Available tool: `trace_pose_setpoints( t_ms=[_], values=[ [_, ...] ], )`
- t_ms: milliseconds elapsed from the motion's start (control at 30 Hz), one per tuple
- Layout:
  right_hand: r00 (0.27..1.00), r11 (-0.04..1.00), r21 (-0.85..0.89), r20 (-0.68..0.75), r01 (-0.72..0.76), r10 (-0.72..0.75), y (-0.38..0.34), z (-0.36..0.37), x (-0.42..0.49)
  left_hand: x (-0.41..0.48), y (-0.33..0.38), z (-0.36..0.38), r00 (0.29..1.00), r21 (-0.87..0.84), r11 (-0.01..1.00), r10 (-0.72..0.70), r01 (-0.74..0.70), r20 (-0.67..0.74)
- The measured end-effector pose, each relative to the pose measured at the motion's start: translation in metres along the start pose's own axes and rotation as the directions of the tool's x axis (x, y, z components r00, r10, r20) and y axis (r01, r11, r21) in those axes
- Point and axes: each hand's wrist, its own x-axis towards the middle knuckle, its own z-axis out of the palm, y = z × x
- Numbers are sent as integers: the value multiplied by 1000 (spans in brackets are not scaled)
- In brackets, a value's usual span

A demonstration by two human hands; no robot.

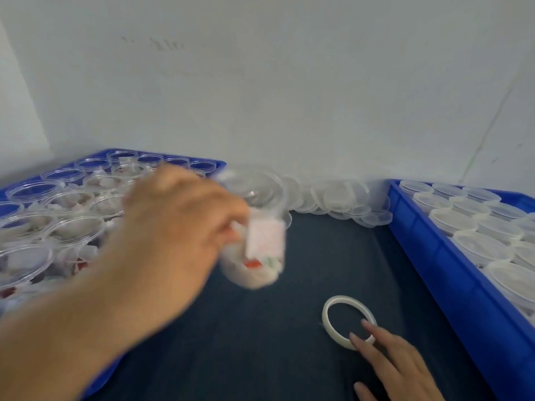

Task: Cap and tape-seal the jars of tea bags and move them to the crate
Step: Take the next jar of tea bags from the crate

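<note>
While the left hand (pixel 179 227) grips a jar (pixel 260 235) of tea bags with its fingers curled round the side, the jar has no cap and stands out over the dark cloth (pixel 260 342), just beside the left crate (pixel 100 380). This blue crate is full of open jars (pixel 72 227). The picture is blurred here. The right hand (pixel 396 363) lies flat with straight fingers, and two fingertips touch the tape roll (pixel 326 316) on the cloth. Loose lids (pixel 341 198) are piled along the wall (pixel 289 82). The right crate (pixel 451 273) holds capped jars (pixel 480 247).
</note>
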Motion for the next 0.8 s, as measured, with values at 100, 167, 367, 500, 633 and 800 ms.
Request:
trace_pose_setpoints(
  t_ms=[100, 167, 367, 500, 633, 800],
  values=[
    [993, 991, -133, 120, 12, 4, -6, -1, 1, -24, 33, 63, 996, -125, 990, 68, -61, 57],
    [988, 989, -147, 149, -10, 32, -10, -2, 6, -36, 40, 101, 990, -152, 986, 86, -68, 115],
    [997, 994, -90, -38, -64, 61, -10, 0, 11, -49, 41, 156, 982, -235, 971, 7, 38, 190],
    [914, 895, 235, -55, -379, 401, 4, -19, 62, -58, 45, 171, 987, -292, 948, -90, 125, 130],
    [760, 664, 623, -165, -414, 628, 38, -8, 166, -76, 45, 185, 853, -430, 762, -301, 484, 427],
    [907, 940, 66, 291, -335, 303, 82, 78, 266, -76, 36, 194, 751, -527, 540, -397, 656, 528]
  ],
)
